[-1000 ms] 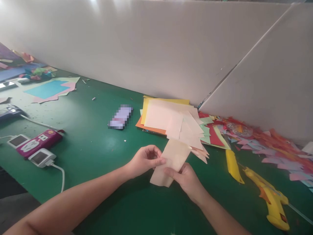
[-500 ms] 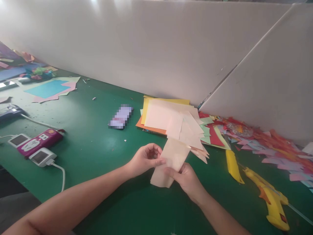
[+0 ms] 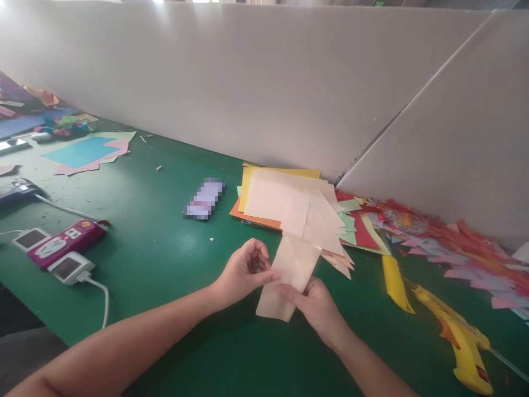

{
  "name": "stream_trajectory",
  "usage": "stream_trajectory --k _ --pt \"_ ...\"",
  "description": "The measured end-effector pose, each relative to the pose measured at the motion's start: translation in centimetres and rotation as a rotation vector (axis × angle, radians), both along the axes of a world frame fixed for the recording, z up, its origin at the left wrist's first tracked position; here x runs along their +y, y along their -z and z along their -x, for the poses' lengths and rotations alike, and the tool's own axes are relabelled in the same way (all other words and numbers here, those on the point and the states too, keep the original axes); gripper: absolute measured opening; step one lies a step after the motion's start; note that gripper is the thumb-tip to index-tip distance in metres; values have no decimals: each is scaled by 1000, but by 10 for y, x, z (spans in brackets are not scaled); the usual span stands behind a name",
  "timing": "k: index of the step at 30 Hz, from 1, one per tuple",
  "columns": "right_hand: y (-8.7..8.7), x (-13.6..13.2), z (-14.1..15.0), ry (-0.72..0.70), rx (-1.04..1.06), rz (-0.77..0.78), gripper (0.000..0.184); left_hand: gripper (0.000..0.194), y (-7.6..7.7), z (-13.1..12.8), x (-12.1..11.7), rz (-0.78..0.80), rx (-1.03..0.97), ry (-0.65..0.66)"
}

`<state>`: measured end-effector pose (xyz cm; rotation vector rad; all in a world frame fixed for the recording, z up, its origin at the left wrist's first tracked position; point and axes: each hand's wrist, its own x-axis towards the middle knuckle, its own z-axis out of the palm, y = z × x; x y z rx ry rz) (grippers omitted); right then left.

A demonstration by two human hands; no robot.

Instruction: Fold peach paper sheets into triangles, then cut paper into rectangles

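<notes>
A folded cream-coloured sheet of paper (image 3: 298, 262) is held just above the green table, slanting away from me. My right hand (image 3: 316, 309) pinches its right side, thumb on top and the fingers mostly hidden beneath. My left hand (image 3: 243, 273) is at the left edge, its thumb laid over the paper and its other fingers curled. Whether those curled fingers reach under the sheet is hard to see. Just beyond lies a pile of paper with pale pink sheets (image 3: 270, 193) on top; the held sheet's far end overlaps the pile's near edge in view.
A phone (image 3: 205, 199) lies left of the pile. To the right are a yellow cutter knife (image 3: 395, 284), a yellow glue gun (image 3: 454, 336) and heaped paper scraps (image 3: 454, 253). Further left are a purple power bank (image 3: 68, 242) with cables and coloured sheets (image 3: 82, 151). A pale partition (image 3: 206, 82) stands behind.
The held sheet has shifted slightly right and down at its near end. The left hand's curled fingers have lifted a little apart from the thumb. Both hands stay near the same place.
</notes>
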<state>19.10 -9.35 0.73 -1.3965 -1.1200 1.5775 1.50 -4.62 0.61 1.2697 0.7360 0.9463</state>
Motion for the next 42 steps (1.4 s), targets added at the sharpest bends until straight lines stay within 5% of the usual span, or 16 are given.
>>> stream_trajectory --k 5,8,11,13,16,19,24,32,42 --pt "2 0 3 3 -27 -22 41 26 -4 1 -1 -129 86 -33" --pt "7 1 2 6 -66 -185 51 11 -5 5 3 -258 280 -79" --pt "12 4 -5 123 -360 -520 66 5 -3 11 11 -287 486 -64" --pt "13 6 -10 141 -649 -732 60 8 1 15 14 -263 571 -46" --pt "11 8 -13 -80 -876 -871 45 10 7 17 17 -272 638 -22" --pt "10 8 -11 -321 -925 -874 48 9 10 17 15 -311 669 -4" --pt "11 9 -7 -465 -997 -817 52 10 4 16 11 -406 730 22" --pt "13 10 -7 -535 -1047 -823 53 22 4 16 6 -531 836 -28" --pt "11 11 -7 -588 -1057 -769 54 20 -5 15 5 -463 953 28"
